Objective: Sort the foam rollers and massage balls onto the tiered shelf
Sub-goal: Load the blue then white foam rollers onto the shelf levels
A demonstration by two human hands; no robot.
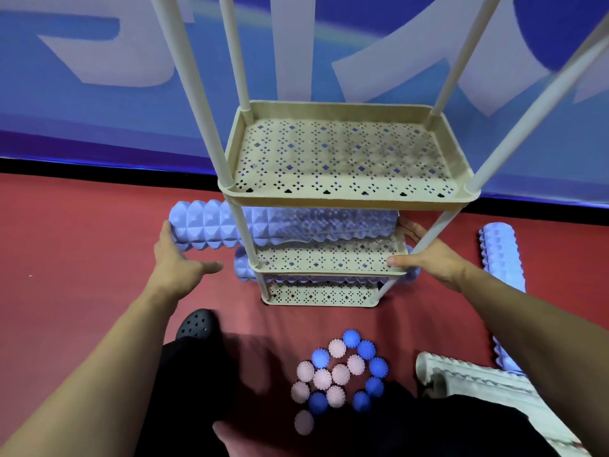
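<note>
Both hands' grip flat against blue foam roller (pixel 230 225) ends, left hand (pixel 174 258), right hand (pixel 428 255)

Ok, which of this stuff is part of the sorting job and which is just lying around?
Job:
tiered shelf
blue roller on the shelf
lower blue roller
blue roller on the floor
white roller
massage balls
left hand
right hand

Not the job:
black shoe
blue banner

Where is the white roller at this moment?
In the head view, the white roller lies on the red floor at lower right, right of the cluster of balls and just below a blue roller.
</note>
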